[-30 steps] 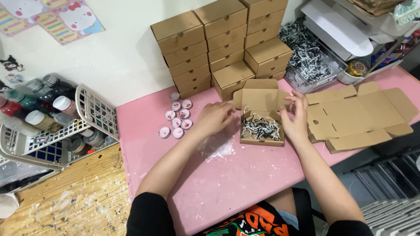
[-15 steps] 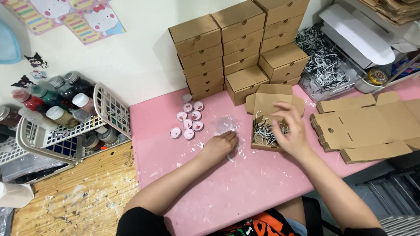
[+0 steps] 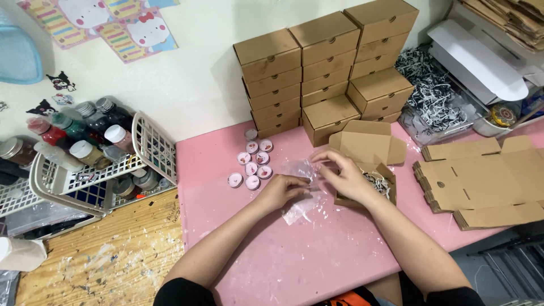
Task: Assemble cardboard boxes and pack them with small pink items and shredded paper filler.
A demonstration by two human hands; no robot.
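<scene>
Both forearms reach in from the bottom edge over the pink bench (image 3: 317,255), hands meeting near its middle. Left hand (image 3: 281,190) lies palm down, fingers curled and pinched shut on the near edge of a clear plastic bag (image 3: 303,192). Right hand (image 3: 344,174) sits just beside it, fingers bent, tips closed on the bag's far upper edge. The bag is crumpled, resting on the bench between the two hands; contents cannot be told.

Directly behind the right hand: an open cardboard box (image 3: 368,164), lid flap up, holding shredded black-and-white paper. Left of the hands, a cluster of small round pink-lidded pots (image 3: 252,164) on the bench.

Against the wall, stacks of closed cardboard boxes (image 3: 323,68). Right edge: flat unfolded box blanks (image 3: 487,181) piled up. A clear tray of shredded paper (image 3: 430,96) behind them. Far left, a white basket (image 3: 90,175) with paint bottles standing in it.
</scene>
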